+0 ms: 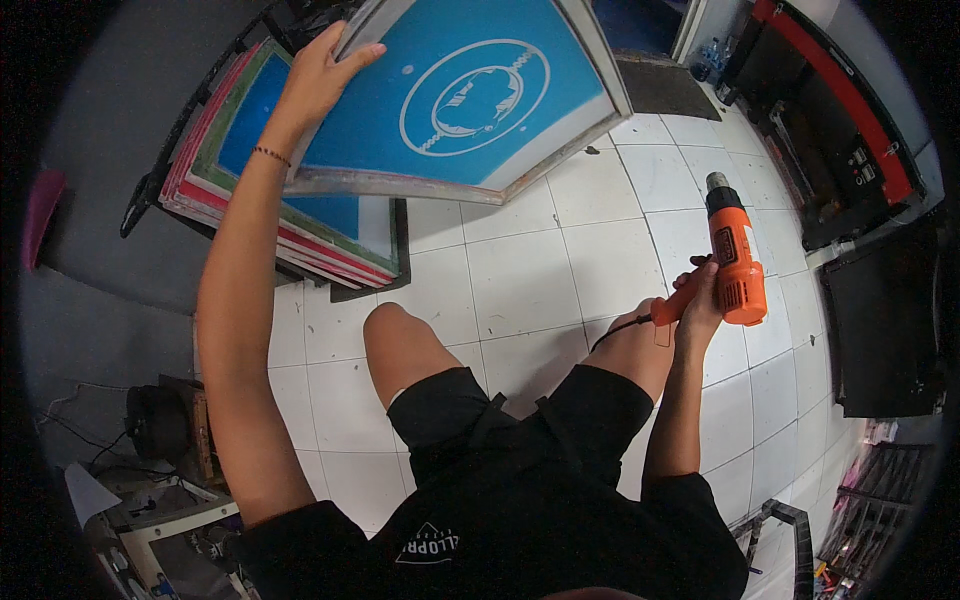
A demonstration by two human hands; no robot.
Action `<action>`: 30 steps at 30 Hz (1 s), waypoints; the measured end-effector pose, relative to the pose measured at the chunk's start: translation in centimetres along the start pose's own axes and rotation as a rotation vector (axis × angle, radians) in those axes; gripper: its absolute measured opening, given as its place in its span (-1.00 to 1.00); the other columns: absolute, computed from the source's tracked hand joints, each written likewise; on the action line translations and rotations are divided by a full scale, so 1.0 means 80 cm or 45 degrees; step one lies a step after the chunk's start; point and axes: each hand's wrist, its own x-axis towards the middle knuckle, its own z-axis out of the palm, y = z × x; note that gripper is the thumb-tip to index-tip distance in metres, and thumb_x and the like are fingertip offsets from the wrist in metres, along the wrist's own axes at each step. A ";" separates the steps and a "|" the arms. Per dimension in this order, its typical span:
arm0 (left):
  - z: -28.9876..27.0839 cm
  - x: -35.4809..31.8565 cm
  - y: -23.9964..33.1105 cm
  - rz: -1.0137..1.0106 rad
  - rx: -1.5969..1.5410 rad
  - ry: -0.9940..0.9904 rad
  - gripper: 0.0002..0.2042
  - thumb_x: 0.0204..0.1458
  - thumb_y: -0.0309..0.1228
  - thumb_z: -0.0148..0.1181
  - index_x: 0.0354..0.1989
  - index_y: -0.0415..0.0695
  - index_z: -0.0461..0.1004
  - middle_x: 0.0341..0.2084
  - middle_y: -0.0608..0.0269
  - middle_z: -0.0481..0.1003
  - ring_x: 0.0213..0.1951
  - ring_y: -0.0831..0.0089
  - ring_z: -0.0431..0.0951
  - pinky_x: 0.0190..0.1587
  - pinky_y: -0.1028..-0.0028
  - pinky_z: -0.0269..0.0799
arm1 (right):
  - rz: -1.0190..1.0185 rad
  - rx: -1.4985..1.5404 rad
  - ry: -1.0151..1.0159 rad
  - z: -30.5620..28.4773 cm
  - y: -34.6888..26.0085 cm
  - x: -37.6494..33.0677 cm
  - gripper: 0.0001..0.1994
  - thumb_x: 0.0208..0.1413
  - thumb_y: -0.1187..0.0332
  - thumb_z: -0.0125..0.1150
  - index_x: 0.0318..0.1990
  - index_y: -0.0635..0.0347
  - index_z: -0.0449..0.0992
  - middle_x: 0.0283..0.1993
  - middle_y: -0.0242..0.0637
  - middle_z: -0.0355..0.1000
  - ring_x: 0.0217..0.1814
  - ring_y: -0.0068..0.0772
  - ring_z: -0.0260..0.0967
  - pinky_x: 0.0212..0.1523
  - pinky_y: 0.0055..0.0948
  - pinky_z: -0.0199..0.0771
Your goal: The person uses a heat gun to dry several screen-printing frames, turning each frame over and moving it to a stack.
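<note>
My left hand (325, 75) grips the left edge of a framed printing screen (370, 125), its thumb lying over the front. The screen has blue mesh with a pale round design and a worn grey frame, and it is held up tilted. In my right hand (700, 300) is an orange heat gun (738, 262) with a black collar and a metal nozzle. The fingers wrap its handle, and the nozzle points away from me, to the right of the screen and apart from it. A black cord runs from the handle across my right thigh.
A stack of framed screens (385, 262) with red and green edges leans in a black rack (150, 190) at left. White tiles (520, 290) cover the floor. A red and black cabinet (850, 110) stands at right, a dark mat (660, 90) beyond. Cluttered equipment (165, 520) is at lower left.
</note>
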 end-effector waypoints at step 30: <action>-0.028 0.011 0.017 -0.201 0.012 -0.125 -0.52 0.14 0.07 0.12 -0.20 -0.19 0.51 -0.41 0.22 0.52 -0.38 0.50 0.48 -0.28 0.46 0.40 | -0.042 0.012 -0.871 0.015 -0.035 -0.091 -0.63 0.18 0.14 0.20 -0.03 0.23 0.38 -0.24 -0.31 0.43 -0.34 -0.49 0.41 -0.33 -0.47 0.45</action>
